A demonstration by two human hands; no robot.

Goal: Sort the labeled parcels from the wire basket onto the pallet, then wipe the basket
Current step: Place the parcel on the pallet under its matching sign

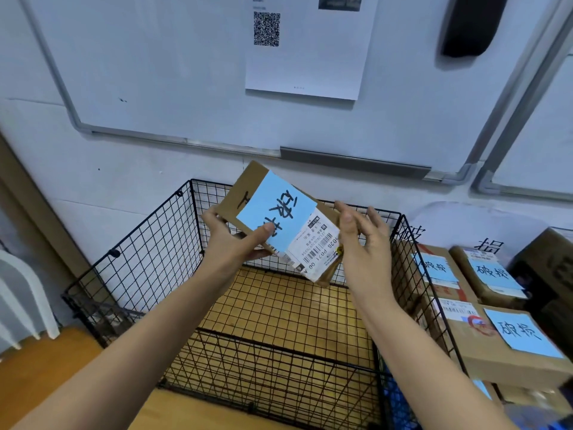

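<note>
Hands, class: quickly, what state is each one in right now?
Left hand: grips the parcel, thumb on its blue label.
Right hand: open, fingers relaxed, beside the parcel.

On held parcel [245, 187]: blue note [273, 209] "破损", label [316, 246] "P021". On stacked parcels [496, 358]: blue notes [521, 332] "破损". QR code [266, 28] on sheet [304, 69].

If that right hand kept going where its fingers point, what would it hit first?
Probably the cardboard parcel that the left hand holds, right beside the right hand; depth is unclear.
</note>
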